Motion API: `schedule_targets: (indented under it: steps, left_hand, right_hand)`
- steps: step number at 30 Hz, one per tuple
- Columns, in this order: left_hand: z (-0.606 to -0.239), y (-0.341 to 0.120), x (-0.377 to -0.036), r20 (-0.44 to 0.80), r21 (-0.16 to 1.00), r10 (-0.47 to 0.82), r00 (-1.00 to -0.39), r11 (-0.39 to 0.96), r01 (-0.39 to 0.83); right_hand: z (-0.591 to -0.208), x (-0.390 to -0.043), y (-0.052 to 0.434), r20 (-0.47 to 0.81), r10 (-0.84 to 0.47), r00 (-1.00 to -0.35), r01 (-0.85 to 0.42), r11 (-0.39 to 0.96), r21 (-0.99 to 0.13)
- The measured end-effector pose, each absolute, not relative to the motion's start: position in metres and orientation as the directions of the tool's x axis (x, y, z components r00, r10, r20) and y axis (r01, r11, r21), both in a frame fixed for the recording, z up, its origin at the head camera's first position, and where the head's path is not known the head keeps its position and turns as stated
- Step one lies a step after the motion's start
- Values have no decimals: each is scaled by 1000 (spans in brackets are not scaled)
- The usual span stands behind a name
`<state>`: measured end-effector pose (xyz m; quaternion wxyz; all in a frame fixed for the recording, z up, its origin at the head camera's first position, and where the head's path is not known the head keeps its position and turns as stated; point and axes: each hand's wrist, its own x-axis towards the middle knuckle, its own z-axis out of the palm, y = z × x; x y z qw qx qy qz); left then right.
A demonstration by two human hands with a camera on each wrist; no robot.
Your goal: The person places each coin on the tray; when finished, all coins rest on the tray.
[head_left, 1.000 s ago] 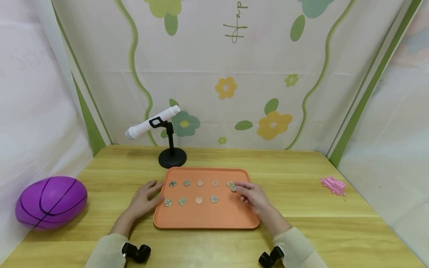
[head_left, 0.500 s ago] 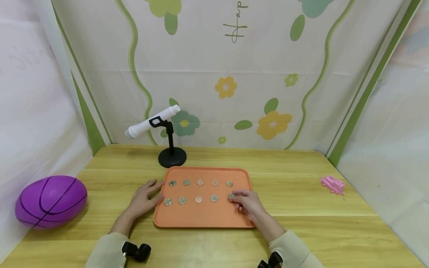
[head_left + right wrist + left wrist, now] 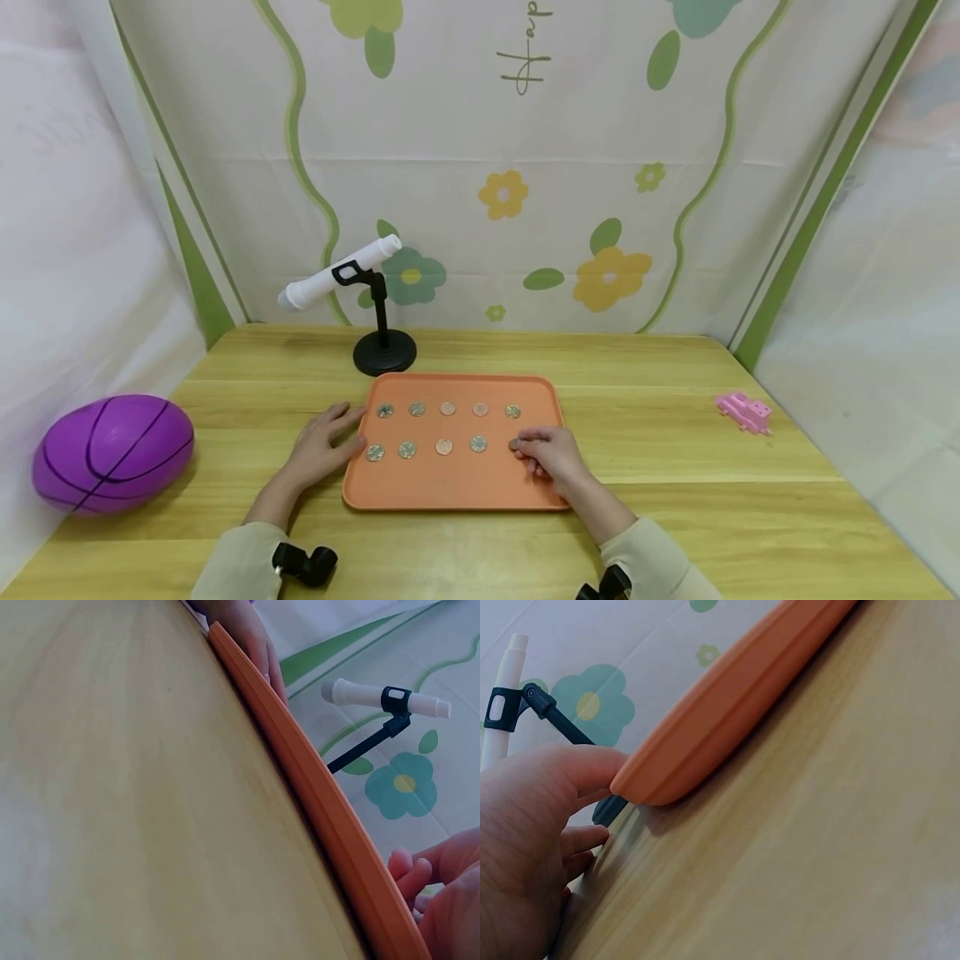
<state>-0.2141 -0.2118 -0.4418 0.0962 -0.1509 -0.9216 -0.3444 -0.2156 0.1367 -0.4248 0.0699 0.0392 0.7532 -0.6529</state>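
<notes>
Pinching a coin (image 3: 515,445) at right end of near row on orange tray (image 3: 457,487), right hand (image 3: 551,455) fingertips curled onto it, coin mostly hidden under fingers so exact hold only partly visible. Lying in two rows on tray: five coins in far row (image 3: 447,409), four more in near row (image 3: 424,448) left of pinched one. Resting flat on table (image 3: 675,467) against tray's left edge, left hand (image 3: 318,448), fingers relaxed and spread, holding nothing; thumb touching tray rim (image 3: 727,697) in left wrist view. Standing behind tray: white tube (image 3: 339,272) on black stand (image 3: 384,350). Sitting far left: purple ball (image 3: 112,452). Lying far right: pink toy (image 3: 744,412), well apart from tray.
</notes>
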Motion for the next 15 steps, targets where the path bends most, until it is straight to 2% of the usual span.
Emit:
schedule_targets:
  steps: [10,15]
  left_hand:
    - [-441,-212,-212,355,612,218,-909,681,402]
    - [-433,-214,-213,264,672,222,-939,656,344]
  right_hand:
    - [-425,-214,138,-158,-39,-987,150,172,-974]
    - [-413,-211,141,-162,-62,-985,149,175,-973]
